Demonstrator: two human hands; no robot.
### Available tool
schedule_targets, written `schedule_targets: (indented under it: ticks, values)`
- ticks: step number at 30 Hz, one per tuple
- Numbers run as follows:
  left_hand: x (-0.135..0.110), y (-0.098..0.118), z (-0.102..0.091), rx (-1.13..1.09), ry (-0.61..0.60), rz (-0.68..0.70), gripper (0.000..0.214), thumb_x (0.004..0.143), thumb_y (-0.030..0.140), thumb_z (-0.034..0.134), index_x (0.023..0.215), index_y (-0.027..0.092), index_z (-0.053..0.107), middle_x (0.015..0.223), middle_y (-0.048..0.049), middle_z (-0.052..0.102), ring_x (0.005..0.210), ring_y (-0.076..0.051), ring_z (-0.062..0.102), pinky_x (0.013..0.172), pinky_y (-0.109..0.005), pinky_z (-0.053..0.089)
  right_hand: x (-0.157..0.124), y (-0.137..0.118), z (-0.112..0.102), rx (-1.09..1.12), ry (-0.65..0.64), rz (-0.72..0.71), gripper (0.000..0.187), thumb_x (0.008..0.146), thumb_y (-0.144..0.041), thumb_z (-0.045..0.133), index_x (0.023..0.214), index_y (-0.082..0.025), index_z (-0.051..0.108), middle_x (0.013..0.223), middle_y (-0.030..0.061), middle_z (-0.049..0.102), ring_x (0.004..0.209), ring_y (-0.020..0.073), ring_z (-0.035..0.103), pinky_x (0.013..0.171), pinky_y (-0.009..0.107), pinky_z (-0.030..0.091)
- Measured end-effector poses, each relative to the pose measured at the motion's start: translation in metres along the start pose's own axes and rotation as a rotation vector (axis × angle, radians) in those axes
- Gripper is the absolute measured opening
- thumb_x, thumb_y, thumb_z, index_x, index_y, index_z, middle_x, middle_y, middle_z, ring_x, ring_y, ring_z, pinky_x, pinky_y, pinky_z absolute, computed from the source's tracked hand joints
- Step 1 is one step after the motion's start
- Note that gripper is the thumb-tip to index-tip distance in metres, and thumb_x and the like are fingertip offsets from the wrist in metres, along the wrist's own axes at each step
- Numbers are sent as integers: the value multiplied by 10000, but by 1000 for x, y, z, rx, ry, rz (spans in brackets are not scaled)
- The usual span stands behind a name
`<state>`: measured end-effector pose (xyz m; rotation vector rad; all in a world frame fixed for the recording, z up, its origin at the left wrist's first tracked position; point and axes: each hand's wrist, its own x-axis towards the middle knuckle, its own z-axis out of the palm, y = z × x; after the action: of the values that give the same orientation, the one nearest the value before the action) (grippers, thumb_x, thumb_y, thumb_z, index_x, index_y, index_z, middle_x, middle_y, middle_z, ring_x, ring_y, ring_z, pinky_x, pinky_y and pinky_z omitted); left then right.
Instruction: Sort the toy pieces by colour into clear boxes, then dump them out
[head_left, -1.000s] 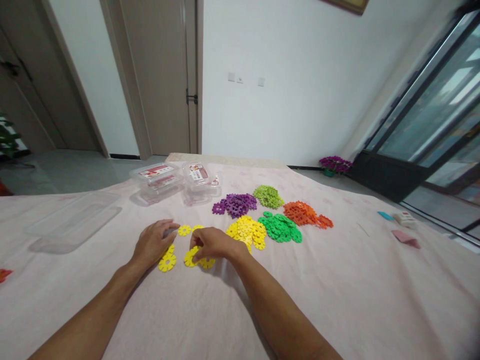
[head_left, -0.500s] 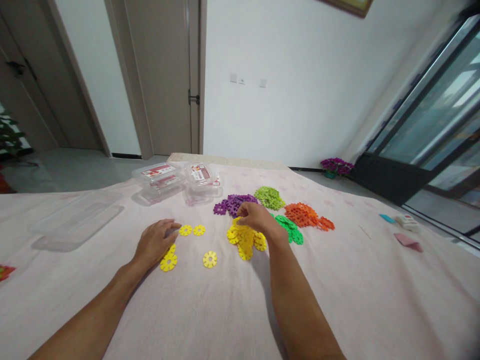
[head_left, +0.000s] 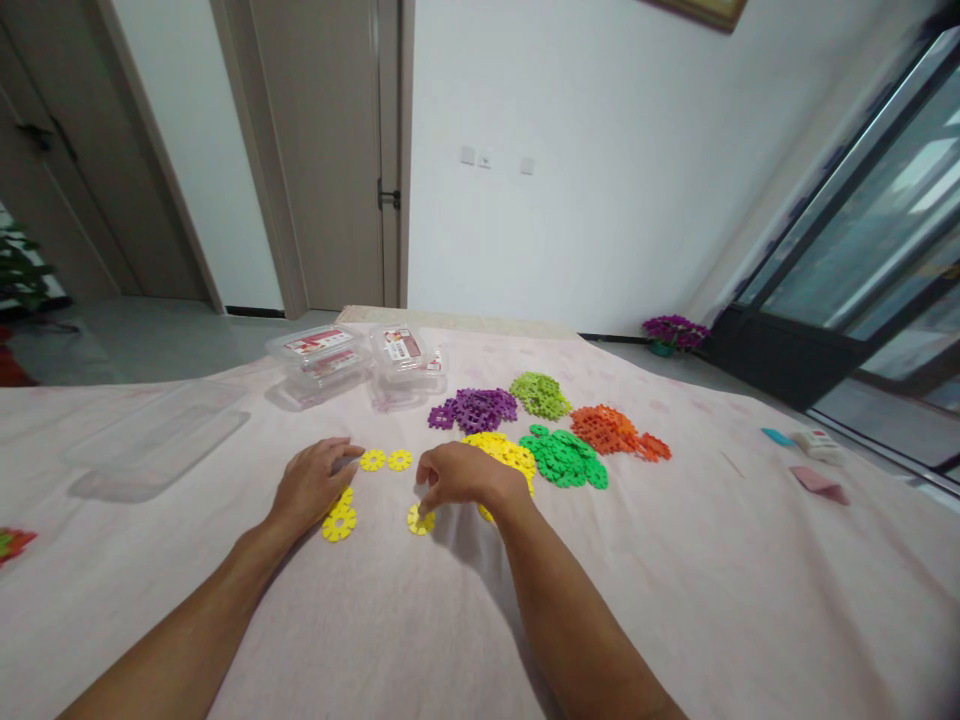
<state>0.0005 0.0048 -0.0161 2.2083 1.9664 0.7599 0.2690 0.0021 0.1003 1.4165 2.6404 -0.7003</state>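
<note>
My left hand lies flat and open on the pink cloth, its heel over joined yellow discs. Two single yellow discs lie just past its fingertips. My right hand is curled, fingertips pinched down on a yellow disc on the cloth. Right behind that hand is the yellow pile. Further back lie the green pile, purple pile, lime pile and orange pile.
Two clear plastic boxes stand at the back, and a clear lid lies at the left. Small items sit at the right: a white box, a pink piece, a blue piece. A red piece lies at the far left edge.
My right hand went from the lone yellow discs out to the yellow pile, then came back down onto the single disc. My left hand stayed where it was.
</note>
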Motion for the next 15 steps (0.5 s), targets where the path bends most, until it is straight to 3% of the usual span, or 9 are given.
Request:
schedule_targets:
  ticks: [4,9,12,15]
  values:
    - [0,2,-2,0,-7,3,364,882,385,483,1121,265,730,1321,-66,650,1212,-254,588,1065,-411,406,6,-8,13,-55,-89,-27,321,601,-352,866,880,-247,745,870,12,732,771,194,653,591,247,393]
    - [-2,8,-6,-12,-16,29,361,881,353,481,1136,303,733,1332,-64,639,1236,-268,569,1074,-441,393,12,-7,20,-17,-90,-80,238,589,-279,876,757,-234,712,742,-17,687,658,157,598,552,235,358]
    - [-3,11,-7,-50,-37,60,335,876,324,483,1069,325,757,1332,-41,642,1243,-255,564,1088,-437,383,17,-1,22,82,23,-85,258,604,-264,870,807,-230,714,773,-29,682,674,137,590,568,223,356]
    - [-2,11,-6,-90,-70,122,330,876,308,478,1021,332,773,1344,-25,640,1266,-254,551,1100,-438,378,27,8,29,204,206,-44,389,641,-256,855,1002,-234,713,846,-25,690,740,135,610,618,218,379]
